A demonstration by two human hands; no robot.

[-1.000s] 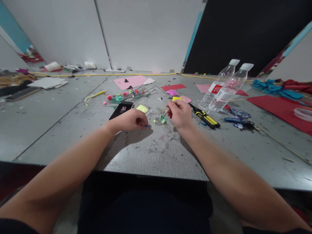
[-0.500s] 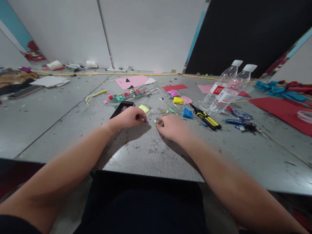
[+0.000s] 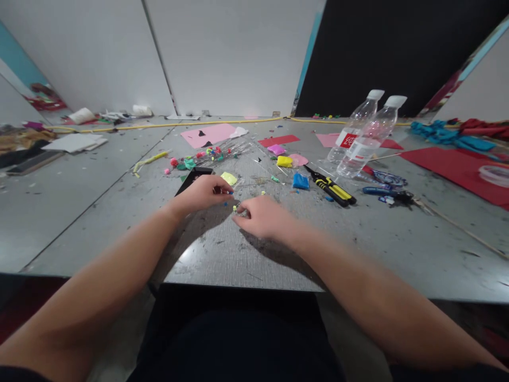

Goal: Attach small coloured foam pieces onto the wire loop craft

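My left hand (image 3: pixel 202 191) is pinched just above the table, beside a black phone (image 3: pixel 193 178) that it partly covers. A tiny blue bit (image 3: pixel 230 193) shows at its fingertips. Close by on the right, my right hand (image 3: pixel 260 215) has thumb and forefinger together on a small pale yellow-green piece (image 3: pixel 235 208). The two hands do not touch. A flat pale yellow piece (image 3: pixel 228 178) lies behind my left hand. Farther right are a blue packet (image 3: pixel 301 181), a yellow one (image 3: pixel 284 161) and a pink one (image 3: pixel 277 149).
Black-and-yellow pliers (image 3: pixel 332 188) lie right of the blue packet, with two clear bottles (image 3: pixel 368 140) upright behind. Thin stems with coloured balls (image 3: pixel 199 156) spread at the back left. Red paper (image 3: pixel 457 175) lies far right, and a yellow cable (image 3: pixel 159 125) runs along the back.
My right hand has moved left and a little nearer the table's front edge, closer to my left hand. The whole view has shifted slightly.
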